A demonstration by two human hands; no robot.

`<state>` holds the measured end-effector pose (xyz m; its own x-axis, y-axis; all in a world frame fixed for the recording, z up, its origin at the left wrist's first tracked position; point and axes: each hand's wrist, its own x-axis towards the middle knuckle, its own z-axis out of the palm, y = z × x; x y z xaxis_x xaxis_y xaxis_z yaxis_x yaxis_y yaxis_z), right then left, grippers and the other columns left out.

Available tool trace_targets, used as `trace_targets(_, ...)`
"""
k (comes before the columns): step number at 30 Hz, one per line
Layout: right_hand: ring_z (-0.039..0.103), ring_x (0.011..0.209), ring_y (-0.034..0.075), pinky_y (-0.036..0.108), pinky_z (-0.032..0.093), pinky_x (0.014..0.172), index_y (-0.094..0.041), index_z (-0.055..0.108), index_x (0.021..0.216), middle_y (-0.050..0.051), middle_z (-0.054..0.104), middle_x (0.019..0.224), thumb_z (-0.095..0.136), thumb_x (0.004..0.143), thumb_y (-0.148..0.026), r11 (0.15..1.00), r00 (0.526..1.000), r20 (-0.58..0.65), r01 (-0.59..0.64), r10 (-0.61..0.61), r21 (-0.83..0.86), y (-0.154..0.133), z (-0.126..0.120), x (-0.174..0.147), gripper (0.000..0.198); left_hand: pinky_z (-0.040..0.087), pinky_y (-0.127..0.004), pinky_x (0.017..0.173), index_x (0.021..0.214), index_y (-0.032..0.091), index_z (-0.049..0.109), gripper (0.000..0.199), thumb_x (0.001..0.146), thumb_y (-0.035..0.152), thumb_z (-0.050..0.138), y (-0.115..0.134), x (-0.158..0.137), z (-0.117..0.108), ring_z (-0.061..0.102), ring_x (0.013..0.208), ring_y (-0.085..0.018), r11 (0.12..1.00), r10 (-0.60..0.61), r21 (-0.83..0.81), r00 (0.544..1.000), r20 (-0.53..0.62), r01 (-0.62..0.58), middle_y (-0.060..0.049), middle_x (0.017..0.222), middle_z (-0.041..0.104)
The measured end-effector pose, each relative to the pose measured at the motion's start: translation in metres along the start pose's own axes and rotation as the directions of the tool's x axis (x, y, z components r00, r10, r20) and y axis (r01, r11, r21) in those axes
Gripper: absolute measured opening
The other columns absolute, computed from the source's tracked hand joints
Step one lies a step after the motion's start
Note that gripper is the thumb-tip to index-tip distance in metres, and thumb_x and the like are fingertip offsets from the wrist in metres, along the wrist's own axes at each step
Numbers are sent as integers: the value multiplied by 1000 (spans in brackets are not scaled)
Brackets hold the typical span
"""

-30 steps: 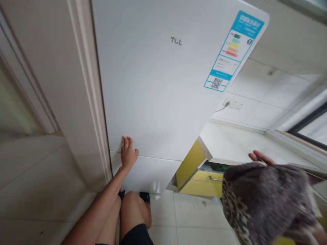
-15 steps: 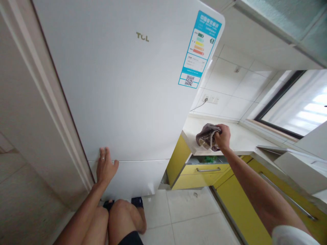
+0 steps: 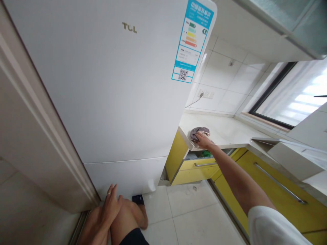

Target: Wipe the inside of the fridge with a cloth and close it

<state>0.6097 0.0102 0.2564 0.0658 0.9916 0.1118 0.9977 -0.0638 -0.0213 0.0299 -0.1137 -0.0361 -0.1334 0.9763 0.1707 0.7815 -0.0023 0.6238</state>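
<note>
A bunched grey-brown cloth point(image 3: 196, 134) rests on the front corner of the white countertop point(image 3: 217, 124), right of the fridge. My right hand point(image 3: 203, 140) is on the cloth with its fingers closed over it; the fingertips are partly hidden in the folds. My left hand point(image 3: 111, 204), with a ring on one finger, is by my knees, in front of the lower part of the white fridge point(image 3: 122, 102). Its fingers are stretched out and it holds nothing.
Under the counter, a yellow drawer point(image 3: 196, 165) stands partly out with something green inside. Yellow cabinets point(image 3: 237, 177) line the right side. A wall stands close on the left. A cord point(image 3: 193, 102) runs from the wall socket point(image 3: 201, 93) behind the fridge.
My left hand has come off the fridge front and dropped toward my knees. The right hand has lowered the cloth onto the countertop. The view has shifted slightly.
</note>
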Motion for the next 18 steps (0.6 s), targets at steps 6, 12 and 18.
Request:
trace_targets(6, 22, 165, 39, 70, 12, 132, -13, 46, 159, 21, 22, 177, 51, 81, -6, 997, 977, -198, 72, -78, -34, -47, -2, -51, 78, 54, -53, 119, 128, 12, 72, 51, 95, 26, 37, -8, -38, 3, 68, 135, -33, 985, 123, 98, 974, 192, -143, -20, 143, 71)
trace_targets(12, 39, 159, 27, 54, 35, 132, -17, 51, 155, 16, 43, 169, 45, 87, -13, 854, 944, -261, 302, -204, 424, -171, 102, -153, 68, 49, -48, 124, 134, 19, 72, 52, 94, 18, 39, 19, -55, -7, 65, 139, -26, 983, 142, 65, 930, 340, -174, -13, 146, 70)
trace_targets(18, 42, 157, 34, 57, 37, 130, -18, 57, 153, 16, 50, 165, 47, 94, -30, 708, 968, 118, 76, -221, 702, -330, 245, -238, 60, 48, -48, 126, 140, 18, 68, 54, 94, 16, 40, 33, -68, -29, 60, 144, -25, 979, 169, 39, 899, 404, -201, -13, 151, 66)
